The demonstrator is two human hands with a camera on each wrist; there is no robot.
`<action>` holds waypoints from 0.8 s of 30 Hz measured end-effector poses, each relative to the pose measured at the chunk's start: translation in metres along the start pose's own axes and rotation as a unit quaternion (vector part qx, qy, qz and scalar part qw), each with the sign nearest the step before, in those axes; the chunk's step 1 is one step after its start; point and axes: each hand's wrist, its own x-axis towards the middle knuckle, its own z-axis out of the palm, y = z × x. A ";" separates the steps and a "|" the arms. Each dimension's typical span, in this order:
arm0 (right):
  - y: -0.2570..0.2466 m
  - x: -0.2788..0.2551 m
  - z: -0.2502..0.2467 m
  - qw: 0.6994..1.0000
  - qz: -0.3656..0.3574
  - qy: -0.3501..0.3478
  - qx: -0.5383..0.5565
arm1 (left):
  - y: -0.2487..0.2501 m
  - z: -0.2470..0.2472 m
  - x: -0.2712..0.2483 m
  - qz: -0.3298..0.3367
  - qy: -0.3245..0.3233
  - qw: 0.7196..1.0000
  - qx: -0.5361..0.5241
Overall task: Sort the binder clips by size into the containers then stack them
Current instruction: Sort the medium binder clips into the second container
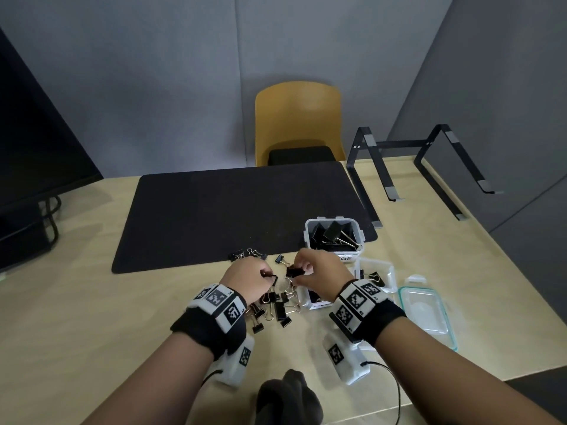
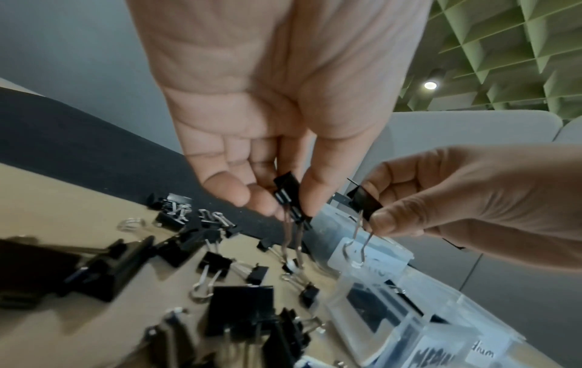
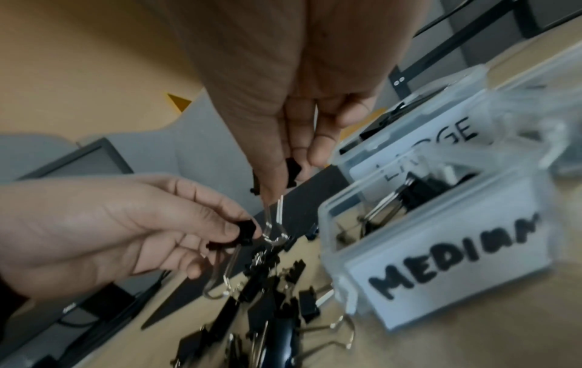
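My left hand (image 1: pixel 266 276) pinches a small black binder clip (image 2: pixel 288 196) by its body, wire handles hanging down. Just to its right, my right hand (image 1: pixel 302 271) pinches another black binder clip (image 3: pixel 293 170) in the same way. Both hands hover above a loose pile of black clips (image 1: pixel 276 308) of mixed sizes on the wooden table. The clear container labelled MEDIUM (image 3: pixel 440 269) stands under my right wrist with clips inside. Behind it, the LARGE container (image 1: pixel 334 223) holds big clips. A third clear container (image 1: pixel 386 273) to the right holds one clip.
A black desk mat (image 1: pixel 239 210) lies beyond the pile, with a few clips (image 1: pixel 245 254) at its near edge. A clear lid with a teal rim (image 1: pixel 429 317) lies at the right. A laptop stand (image 1: pixel 414 167), a yellow chair (image 1: pixel 297 118) and a monitor (image 1: pixel 30 148) ring the table.
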 end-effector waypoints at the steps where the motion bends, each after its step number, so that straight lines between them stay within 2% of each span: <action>1: 0.004 -0.002 -0.006 1.000 0.007 0.006 0.020 | 0.005 0.000 0.000 0.000 0.001 1.000 -0.007; 11: 0.061 -0.027 -0.064 0.993 0.074 0.055 0.074 | 0.066 0.012 0.013 0.014 0.031 0.998 -0.045; 19: 0.109 -0.036 -0.082 0.987 0.136 0.086 0.025 | 0.110 0.026 0.029 0.013 0.043 0.998 -0.045; 24: 0.127 -0.042 -0.074 0.987 0.140 0.066 -0.037 | 0.126 0.037 0.032 0.023 0.035 0.997 -0.058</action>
